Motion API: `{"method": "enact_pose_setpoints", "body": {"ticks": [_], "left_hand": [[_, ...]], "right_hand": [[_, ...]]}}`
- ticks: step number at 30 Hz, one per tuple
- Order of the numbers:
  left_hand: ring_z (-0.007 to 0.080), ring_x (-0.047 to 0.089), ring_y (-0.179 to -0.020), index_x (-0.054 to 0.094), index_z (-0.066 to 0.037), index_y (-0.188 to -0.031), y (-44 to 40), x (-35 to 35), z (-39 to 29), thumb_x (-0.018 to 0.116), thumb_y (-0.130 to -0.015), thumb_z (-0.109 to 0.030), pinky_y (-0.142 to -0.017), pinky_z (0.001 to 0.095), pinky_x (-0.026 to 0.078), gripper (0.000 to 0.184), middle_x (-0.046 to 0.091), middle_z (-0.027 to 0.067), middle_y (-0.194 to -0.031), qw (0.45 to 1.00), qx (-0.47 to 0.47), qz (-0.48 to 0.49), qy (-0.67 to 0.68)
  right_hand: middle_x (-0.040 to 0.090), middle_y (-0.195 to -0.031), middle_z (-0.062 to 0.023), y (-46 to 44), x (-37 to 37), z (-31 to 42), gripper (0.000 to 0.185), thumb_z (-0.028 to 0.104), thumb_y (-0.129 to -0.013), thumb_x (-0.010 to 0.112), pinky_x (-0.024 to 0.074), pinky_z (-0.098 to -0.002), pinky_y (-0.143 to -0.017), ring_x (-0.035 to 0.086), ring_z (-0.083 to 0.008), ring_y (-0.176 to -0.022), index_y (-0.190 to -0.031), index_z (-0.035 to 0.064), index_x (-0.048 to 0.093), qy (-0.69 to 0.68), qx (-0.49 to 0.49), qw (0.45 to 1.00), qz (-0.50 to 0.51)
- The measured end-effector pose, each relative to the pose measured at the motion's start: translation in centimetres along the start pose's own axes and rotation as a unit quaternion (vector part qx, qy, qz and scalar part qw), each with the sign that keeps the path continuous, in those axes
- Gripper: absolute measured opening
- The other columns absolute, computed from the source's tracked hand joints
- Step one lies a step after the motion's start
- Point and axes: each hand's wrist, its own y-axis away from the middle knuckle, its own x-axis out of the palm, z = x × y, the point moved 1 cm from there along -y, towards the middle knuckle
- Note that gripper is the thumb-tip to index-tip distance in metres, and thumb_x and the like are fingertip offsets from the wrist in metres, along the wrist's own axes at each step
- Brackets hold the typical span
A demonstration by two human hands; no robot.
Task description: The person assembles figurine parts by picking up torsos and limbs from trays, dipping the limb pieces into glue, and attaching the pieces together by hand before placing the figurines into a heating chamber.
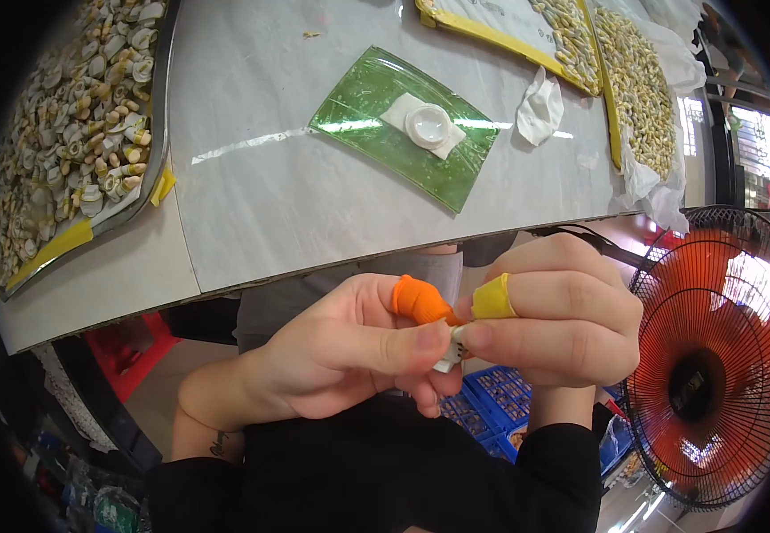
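Note:
In front of my chest, below the table edge, I hold a small white piece with dark marks (449, 357). Its kind is unclear, since fingers cover most of it. My left hand (341, 346) pinches it between the thumb and an index finger wearing an orange ribbed finger cot (418, 298). From the other side, my right hand (567, 311) closes its fingertips on the same piece; one of its fingers carries a yellow wrap (493, 298).
On the grey table (252, 195) lies a green glass-like plate (363, 107) bearing a small white dish (429, 125). Crumpled tissue (540, 108) is beside it. Trays of small pieces (101, 133) flank the table. An orange fan (714, 355) stands close at right; blue crates (499, 391) are below.

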Motion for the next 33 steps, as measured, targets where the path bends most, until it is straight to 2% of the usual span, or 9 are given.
{"method": "enact_pose_setpoints", "body": {"ticks": [4,6,16,21,23,25,27,29,33], "left_hand": [[0.0160,0.064,-0.079,0.058,0.000,-0.093,-0.1,0.4,-0.1,0.058,-0.087,-0.012,-0.067,0.0284,0.054,0.013,0.062,0.0078,-0.084,1.000,-0.012,-0.007,0.000],[0.0160,0.064,-0.079,0.058,0.000,-0.093,0.0,0.4,-0.1,0.058,-0.087,-0.011,-0.067,0.0285,0.054,0.012,0.062,0.0073,-0.083,1.000,-0.013,-0.008,0.003],[0.0146,0.064,-0.079,0.057,0.000,-0.094,-0.1,0.3,0.0,0.058,-0.087,-0.013,-0.067,0.0267,0.054,0.015,0.063,0.0082,-0.084,1.000,0.000,-0.005,-0.013],[0.0135,0.063,-0.079,0.056,0.002,-0.104,0.0,0.7,-0.6,0.058,-0.088,-0.016,-0.069,0.0261,0.053,0.024,0.063,0.0098,-0.088,0.999,0.005,-0.016,-0.036],[0.0214,0.063,-0.067,0.054,0.008,-0.103,0.1,1.3,-0.8,0.061,-0.084,-0.024,-0.063,0.0298,0.053,0.037,0.061,0.0148,-0.078,0.991,-0.007,-0.088,-0.102],[0.0216,0.063,-0.068,0.054,0.008,-0.104,0.3,1.1,-0.7,0.060,-0.085,-0.023,-0.064,0.0303,0.053,0.037,0.061,0.0148,-0.079,0.994,-0.002,-0.072,-0.084],[0.0217,0.063,-0.069,0.053,0.008,-0.105,0.4,0.9,-0.6,0.059,-0.086,-0.023,-0.065,0.0307,0.053,0.037,0.061,0.0148,-0.081,0.996,0.002,-0.053,-0.066],[0.0220,0.062,-0.070,0.053,0.008,-0.105,0.5,0.8,-0.5,0.059,-0.086,-0.023,-0.067,0.0308,0.052,0.036,0.060,0.0143,-0.082,0.998,-0.002,-0.039,-0.056],[0.0208,0.060,-0.071,0.053,0.007,-0.106,0.5,0.6,-0.4,0.059,-0.085,-0.021,-0.069,0.0312,0.050,0.035,0.059,0.0133,-0.083,0.998,0.009,-0.027,-0.054]], "right_hand": [[0.057,-0.069,-0.0067,0.2,0.1,0.4,0.025,0.002,-0.049,0.069,0.0484,-0.0238,-0.050,0.058,-0.0191,-0.059,-0.073,0.0007,0.064,-0.019,0.033,0.999,-0.016],[0.059,-0.068,-0.0077,0.2,0.2,0.5,0.010,0.010,-0.071,0.064,0.0490,-0.0241,-0.047,0.058,-0.0182,-0.055,-0.069,0.0034,0.057,0.008,0.029,1.000,-0.006],[0.059,-0.068,-0.0077,0.4,0.5,0.4,0.012,0.013,-0.071,0.065,0.0484,-0.0245,-0.046,0.058,-0.0188,-0.056,-0.069,0.0037,0.058,0.007,0.035,0.999,-0.018],[0.063,-0.082,-0.0146,0.3,-1.2,-0.2,0.016,0.014,-0.080,0.063,0.0477,-0.0251,-0.052,0.059,-0.0197,-0.064,-0.078,-0.0011,0.058,0.071,0.001,0.997,0.002],[0.065,-0.089,-0.0137,1.6,-4.0,-1.0,0.026,-0.002,-0.064,0.067,0.0490,-0.0256,-0.067,0.060,-0.0205,-0.077,-0.090,-0.0033,0.063,0.194,0.077,0.972,-0.113],[0.064,-0.096,-0.0108,0.7,-7.7,-3.8,0.019,-0.005,-0.077,0.061,0.0460,-0.0225,-0.066,0.058,-0.0162,-0.081,-0.097,-0.0046,0.062,0.256,0.096,0.944,-0.185],[0.065,-0.092,-0.0023,2.0,-13.4,-7.4,0.019,0.013,-0.081,0.065,0.0423,-0.0191,-0.061,0.054,-0.0078,-0.077,-0.100,0.0106,0.067,0.424,0.219,0.872,-0.108],[0.065,-0.088,-0.0024,4.0,-17.1,-10.7,0.026,0.021,-0.080,0.066,0.0416,-0.0216,-0.058,0.053,-0.0085,-0.077,-0.105,0.0129,0.066,0.433,0.386,0.814,-0.012],[0.063,-0.074,-0.0056,5.8,-18.0,-13.8,0.026,0.014,-0.078,0.064,0.0434,-0.0257,-0.059,0.056,-0.0109,-0.067,-0.103,0.0100,0.066,0.426,0.404,0.808,0.054]]}}
